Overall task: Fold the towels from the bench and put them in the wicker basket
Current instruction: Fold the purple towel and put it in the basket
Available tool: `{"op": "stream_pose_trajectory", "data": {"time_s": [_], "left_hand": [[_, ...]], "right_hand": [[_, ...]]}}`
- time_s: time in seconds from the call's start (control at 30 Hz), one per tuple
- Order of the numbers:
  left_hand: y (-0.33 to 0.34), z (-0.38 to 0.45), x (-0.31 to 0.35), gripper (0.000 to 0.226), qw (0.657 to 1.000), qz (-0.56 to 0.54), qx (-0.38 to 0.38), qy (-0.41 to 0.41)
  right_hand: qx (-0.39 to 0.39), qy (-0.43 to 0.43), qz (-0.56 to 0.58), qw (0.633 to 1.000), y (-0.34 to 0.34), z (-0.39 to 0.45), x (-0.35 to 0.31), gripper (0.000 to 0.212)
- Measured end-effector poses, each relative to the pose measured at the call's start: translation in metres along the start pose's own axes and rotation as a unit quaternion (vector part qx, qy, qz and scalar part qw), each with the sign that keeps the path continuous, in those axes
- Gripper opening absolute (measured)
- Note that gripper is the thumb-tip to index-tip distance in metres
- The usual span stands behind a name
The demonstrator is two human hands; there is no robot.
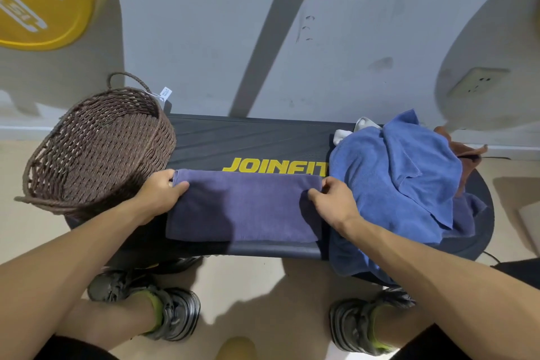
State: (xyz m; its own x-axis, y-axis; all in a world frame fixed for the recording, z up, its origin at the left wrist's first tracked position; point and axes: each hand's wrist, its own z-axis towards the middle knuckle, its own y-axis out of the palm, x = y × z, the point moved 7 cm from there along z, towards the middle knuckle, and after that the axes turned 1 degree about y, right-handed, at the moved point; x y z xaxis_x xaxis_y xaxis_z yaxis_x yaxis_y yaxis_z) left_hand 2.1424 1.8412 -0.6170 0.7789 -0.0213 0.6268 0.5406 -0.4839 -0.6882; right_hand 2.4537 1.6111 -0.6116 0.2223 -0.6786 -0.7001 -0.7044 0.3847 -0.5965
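Towel [245, 209], purple and folded flat, lies on the black bench [248, 137], its long axis running left to right. Basket [96, 149] sits tilted at the bench's left end. Left hand [159, 193] and right hand [333, 199] each pinch a far corner.

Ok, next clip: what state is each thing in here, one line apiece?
Purple towel: folded flat on the bench, far corners pinched.
Left hand: pinching the towel's left corner.
Right hand: pinching its right corner.
Wicker basket: tilted toward the camera, no towel visible inside.
Blue towels: unfolded, heaped at the bench's right end.
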Motion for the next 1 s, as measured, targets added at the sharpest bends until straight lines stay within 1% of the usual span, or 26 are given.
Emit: {"op": "stream_pose_trajectory", "data": {"time_s": [0.07, 0.17, 0.2, 0.27, 0.33, 0.4, 0.47, 0.5, 0.53, 0.6, 0.67, 0.73, 0.8, 0.9, 1.0], "left_hand": [[0.003, 0.002, 0.002, 0.023, 1.0, -0.01, 0.013, -0.015], [0.011, 0.002, -0.002, 0.028, 0.999, 0.022, -0.003, -0.045], [0.012, 0.002, -0.003, 0.029, 0.998, 0.031, -0.001, -0.052], [0.012, 0.003, -0.005, 0.027, 0.997, 0.032, -0.001, -0.073], [0.013, 0.005, -0.009, 0.021, 0.994, 0.015, -0.011, -0.112], [0.014, 0.003, -0.015, 0.01, 0.986, 0.002, -0.034, -0.163], [0.017, 0.001, -0.018, 0.011, 0.98, -0.007, -0.057, -0.19], [0.017, 0.001, -0.019, 0.014, 0.979, -0.012, -0.061, -0.193], [0.017, 0.002, -0.018, 0.016, 0.98, -0.017, -0.058, -0.188], [0.014, 0.005, -0.013, 0.021, 0.99, -0.004, -0.031, -0.136], [0.009, 0.007, -0.008, 0.03, 0.997, 0.035, 0.01, -0.073], [0.004, 0.007, -0.006, 0.031, 0.997, 0.057, 0.043, -0.043], [0.002, 0.008, -0.005, 0.029, 0.997, 0.057, 0.045, -0.039], [0.003, 0.007, -0.004, 0.029, 0.995, 0.07, 0.039, -0.055], [0.003, 0.005, -0.001, 0.042, 0.995, 0.066, 0.027, -0.072]], "right_hand": [[-0.015, 0.014, -0.021, 1.0, 0.005, 0.001, 0.004, 0.017], [-0.029, 0.017, -0.065, 0.997, 0.01, 0.007, 0.003, 0.028], [-0.025, 0.016, -0.074, 0.997, 0.01, 0.009, 0.002, 0.028], [-0.012, 0.012, -0.075, 0.997, 0.007, 0.012, 0.001, 0.021], [0.009, -0.005, -0.061, 0.998, 0.005, 0.012, -0.002, 0.017], [0.031, -0.026, -0.044, 0.998, 0.005, 0.011, -0.005, 0.02], [0.032, -0.034, -0.05, 0.998, 0.008, 0.01, -0.005, 0.023], [0.021, -0.029, -0.067, 0.997, 0.012, 0.011, -0.004, 0.025], [0.008, -0.022, -0.088, 0.996, 0.015, 0.011, -0.002, 0.026], [-0.003, -0.015, -0.113, 0.993, 0.017, 0.014, 0.0, 0.028], [0.008, -0.008, -0.105, 0.994, 0.015, 0.016, -0.001, 0.028], [0.019, 0.002, -0.093, 0.995, 0.013, 0.017, 0.0, 0.027], [0.018, 0.011, -0.098, 0.995, 0.015, 0.018, 0.001, 0.029], [0.009, 0.015, -0.121, 0.993, 0.018, 0.02, 0.001, 0.031], [-0.011, 0.009, -0.156, 0.988, 0.016, 0.021, -0.006, 0.034]]}}
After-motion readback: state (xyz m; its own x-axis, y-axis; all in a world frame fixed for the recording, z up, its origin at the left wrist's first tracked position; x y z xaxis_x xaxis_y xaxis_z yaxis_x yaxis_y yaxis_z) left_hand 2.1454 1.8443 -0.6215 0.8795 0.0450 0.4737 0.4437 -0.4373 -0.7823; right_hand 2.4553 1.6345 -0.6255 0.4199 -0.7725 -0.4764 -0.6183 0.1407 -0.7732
